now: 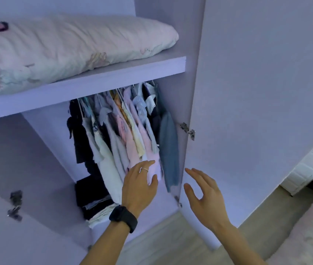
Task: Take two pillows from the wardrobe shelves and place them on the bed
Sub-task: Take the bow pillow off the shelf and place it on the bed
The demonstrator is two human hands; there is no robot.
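A pale pink pillow [60, 48] with faint printed patterns lies flat on the wardrobe shelf [102, 81] at the upper left, its right end near the side panel. Well below that shelf, my left hand [140, 186] is open with fingers spread in front of the hanging clothes; it wears a ring and a black wristband. My right hand [203, 196] is also open and holds nothing, hovering by the inner edge of the open door. A corner of the bed [308, 236], covered in pinkish fabric, shows at the bottom right.
Several garments [125, 131] hang below the shelf, above a stack of folded clothes [94, 199]. The open wardrobe door [257, 102] stands at the right with hinges [188, 130]. Another door panel [18, 226] is at the lower left. Wooden floor [171, 240] lies below.
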